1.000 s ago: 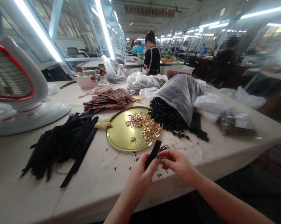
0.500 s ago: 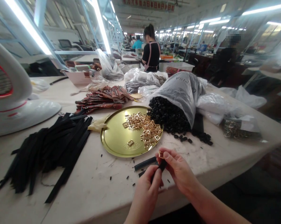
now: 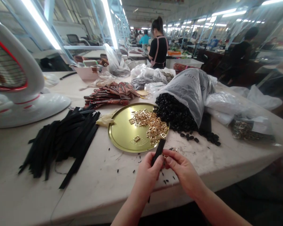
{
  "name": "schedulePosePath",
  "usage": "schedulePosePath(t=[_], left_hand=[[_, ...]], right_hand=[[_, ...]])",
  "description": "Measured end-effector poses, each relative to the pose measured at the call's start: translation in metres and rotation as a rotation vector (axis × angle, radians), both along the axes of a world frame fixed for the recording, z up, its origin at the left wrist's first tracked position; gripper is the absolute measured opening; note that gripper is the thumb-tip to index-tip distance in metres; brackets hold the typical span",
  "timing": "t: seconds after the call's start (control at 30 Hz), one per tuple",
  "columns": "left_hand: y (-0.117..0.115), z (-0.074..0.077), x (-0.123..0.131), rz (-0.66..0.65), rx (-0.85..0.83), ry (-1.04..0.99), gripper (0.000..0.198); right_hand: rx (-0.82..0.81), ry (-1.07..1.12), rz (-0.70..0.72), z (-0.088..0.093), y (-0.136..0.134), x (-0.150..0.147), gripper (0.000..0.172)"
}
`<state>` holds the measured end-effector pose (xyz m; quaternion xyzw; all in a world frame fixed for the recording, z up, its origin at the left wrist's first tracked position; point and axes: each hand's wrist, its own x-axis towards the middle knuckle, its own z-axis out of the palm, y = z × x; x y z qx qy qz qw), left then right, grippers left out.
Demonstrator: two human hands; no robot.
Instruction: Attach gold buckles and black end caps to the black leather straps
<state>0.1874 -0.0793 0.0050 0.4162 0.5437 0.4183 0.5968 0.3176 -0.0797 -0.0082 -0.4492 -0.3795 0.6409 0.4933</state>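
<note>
My left hand [image 3: 149, 168] is closed around a black strap [image 3: 160, 148], whose flat end sticks up past the thumb. Close beside it, my right hand [image 3: 185, 169] pinches a small gold buckle [image 3: 165, 159], mostly covered by the fingertips. Both hands meet over the near edge of the table, just in front of a round gold tray [image 3: 120, 138]. A heap of gold buckles [image 3: 156, 128] lies on the tray's right half, and a few sit apart near its front.
Black straps [image 3: 61, 141] are piled at left, by a white fan heater [image 3: 33, 110]. Small black pieces [image 3: 176, 113] spill from a plastic bag [image 3: 190, 91]. Brown patterned strips [image 3: 110, 94] lie behind the tray. Bagged metal parts [image 3: 242, 128] rest at right. A person [image 3: 159, 47] stands beyond.
The strap end now points upward out of my left hand. The buckle, plainly visible before at my right fingertips, is now lower and mostly hidden. The view has shifted slightly.
</note>
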Motion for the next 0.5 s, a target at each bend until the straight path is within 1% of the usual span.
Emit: schedulePosePath(t=[0.07,0.13,0.23,0.3,0.37,0.5], left_hand=[[0.002,0.004,-0.003,-0.026,-0.054,-0.083,0.024],[0.001,0.008,-0.006,-0.049,-0.08,-0.119,0.023],[-0.005,0.01,-0.006,-0.041,-0.076,-0.133,0.023],[-0.009,0.009,-0.004,-0.004,-0.063,-0.116,0.023],[-0.012,0.008,-0.001,0.024,-0.041,-0.074,0.024],[-0.015,0.007,0.001,0.033,0.023,0.006,0.023]], right_hand=[[0.093,-0.109,0.071,0.003,-0.004,0.0,0.027],[0.152,-0.174,0.122,0.003,-0.006,0.001,0.028],[0.184,-0.222,0.127,0.001,-0.007,0.001,0.03],[0.157,-0.195,0.111,-0.001,-0.007,0.0,0.031],[0.103,-0.124,0.11,-0.003,-0.008,-0.001,0.032],[0.023,-0.022,0.121,-0.002,-0.01,0.0,0.034]])
